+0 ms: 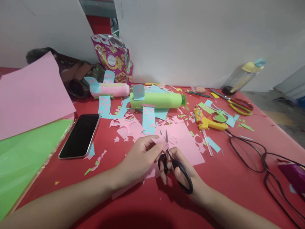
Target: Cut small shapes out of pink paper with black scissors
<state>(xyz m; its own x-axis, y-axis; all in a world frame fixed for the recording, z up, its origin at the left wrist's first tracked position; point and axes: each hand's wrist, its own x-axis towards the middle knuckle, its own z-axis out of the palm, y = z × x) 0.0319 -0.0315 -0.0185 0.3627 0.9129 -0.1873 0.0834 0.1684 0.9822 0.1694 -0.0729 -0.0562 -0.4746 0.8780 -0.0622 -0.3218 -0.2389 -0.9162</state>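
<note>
My left hand [143,154] pinches a small piece of pink paper [162,140] between thumb and fingers. In my right hand [184,168] is a pair of black-handled scissors [182,175], its blades parted and pointing away from me beside the pink piece. Whether the blades touch the paper I cannot tell. Under and behind both hands lies a larger pink sheet [190,146]. Beyond it a green paper-covered tube [159,100] with light blue paper fins lies on its side, and left of that is a pink tube [114,90] with similar blue fins.
Left of my hands lies a phone [81,136], beside pink [33,92] and green [35,152] sheets. To the right are a yellow glue gun [208,122] with a black cord [252,140], more scissors [239,106] and a bottle [243,78]. Paper scraps litter the red table [133,210].
</note>
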